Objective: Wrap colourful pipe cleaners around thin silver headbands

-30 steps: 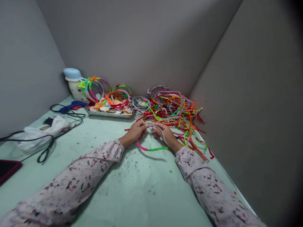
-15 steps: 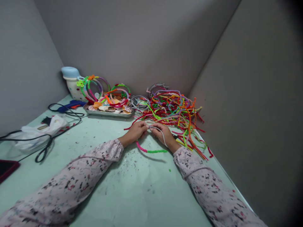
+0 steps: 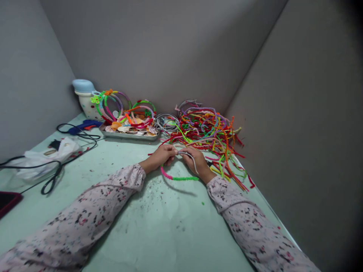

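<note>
My left hand (image 3: 163,155) is closed, thumb and fingers pinched at the end of a thin grey wire (image 3: 190,155). My right hand (image 3: 197,160) grips the same wire just to the right, its fingertips almost meeting the left ones. From there the wire arcs over the back of my right hand toward the wrist. Below the left hand hangs a fuzzy pink and green pipe-cleaner strip (image 3: 181,178), curving right to the right wrist, a little above the table. Whether strip and wire are one piece is hidden by my hands.
A tangled heap of coloured pipe cleaners (image 3: 207,126) lies behind my right hand, beside coiled grey wire (image 3: 167,121). A metal tray (image 3: 130,136) holds shells and fuzzy hoops. Leftward are a blue-lidded container (image 3: 85,98), a plastic bag (image 3: 48,156), a black cable (image 3: 59,172) and a dark red-edged device (image 3: 8,204).
The pink and green strip has shifted slightly left and up. My hands stay pinched on the wire in nearly the same spot.
</note>
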Action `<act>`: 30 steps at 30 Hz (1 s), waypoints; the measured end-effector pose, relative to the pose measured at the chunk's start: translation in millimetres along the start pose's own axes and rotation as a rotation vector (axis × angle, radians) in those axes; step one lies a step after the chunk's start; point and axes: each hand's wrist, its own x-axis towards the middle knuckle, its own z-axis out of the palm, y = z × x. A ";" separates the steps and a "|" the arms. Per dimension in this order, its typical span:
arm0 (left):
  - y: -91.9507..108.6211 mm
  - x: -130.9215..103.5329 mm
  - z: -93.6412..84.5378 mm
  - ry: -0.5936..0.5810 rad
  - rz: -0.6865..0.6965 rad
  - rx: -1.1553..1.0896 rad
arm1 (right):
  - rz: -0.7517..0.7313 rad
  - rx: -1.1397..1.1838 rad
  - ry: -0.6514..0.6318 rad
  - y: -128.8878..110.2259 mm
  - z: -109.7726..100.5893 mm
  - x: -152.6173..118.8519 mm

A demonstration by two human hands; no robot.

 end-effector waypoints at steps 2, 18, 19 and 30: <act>2.0 -0.9 -0.3 -0.008 -0.012 -0.006 | -0.042 -0.031 -0.004 -1.9 -1.1 -0.1; 5.1 -1.1 -10.0 -0.149 -0.051 -0.014 | -0.160 -0.211 -0.029 -8.2 -2.0 -4.2; 5.4 -1.1 -10.4 -0.150 -0.047 -0.013 | -0.159 -0.221 -0.031 -8.6 -2.4 -4.6; 7.2 -1.5 -11.9 -0.180 -0.042 -0.024 | -0.159 -0.225 -0.075 -7.5 -4.6 -5.8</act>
